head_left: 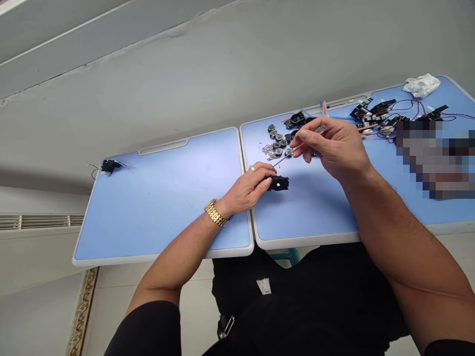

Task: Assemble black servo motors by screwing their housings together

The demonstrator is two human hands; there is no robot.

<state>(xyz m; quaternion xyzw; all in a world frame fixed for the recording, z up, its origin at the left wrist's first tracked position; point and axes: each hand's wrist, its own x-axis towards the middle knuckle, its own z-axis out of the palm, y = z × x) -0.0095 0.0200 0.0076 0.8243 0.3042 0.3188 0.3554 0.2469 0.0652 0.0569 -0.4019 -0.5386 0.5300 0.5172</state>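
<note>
My left hand [252, 187], with a ring and a gold watch on the wrist, grips a small black plastic housing [281, 183] that has a white spot at its middle. Between the fingers and thumb of my right hand [326, 143] is a screwdriver [285, 158] with a clear handle. Its thin shaft slants down to the left, and the tip reaches the fingers of my left hand beside the housing. Whether the tip touches a screw is hidden. Just beyond my hands lie a heap of small screws [270, 151] and several round metal-rimmed parts [277, 138].
More black housings [296, 120] lie behind my right hand. Farther right are several black assemblies [382, 111] with red wires and a crumpled white tissue [422, 85]. One wired black part [108, 166] sits at the left table's far corner. A seam separates the two blue tabletops [185, 198].
</note>
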